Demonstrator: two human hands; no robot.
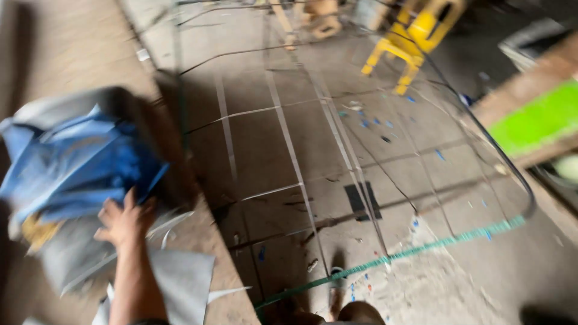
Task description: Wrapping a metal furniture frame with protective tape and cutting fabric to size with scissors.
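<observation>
Seemingly mid-grab, the left hand (pixel 125 221) presses spread fingers on a blurred blue cloth bundle (pixel 78 162) lying on grey sheets (pixel 180 280) atop the wooden desk (pixel 66 54), needing firmer closing next.

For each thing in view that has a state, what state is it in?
left hand: fingers spread, pressed on the blue bundle
blue bundle: crumpled, blurred
glass sheet: lying over the floor, green edge toward the camera
grey sheets: loose, flat on the table
yellow stool: standing upright
right hand: not in view
</observation>
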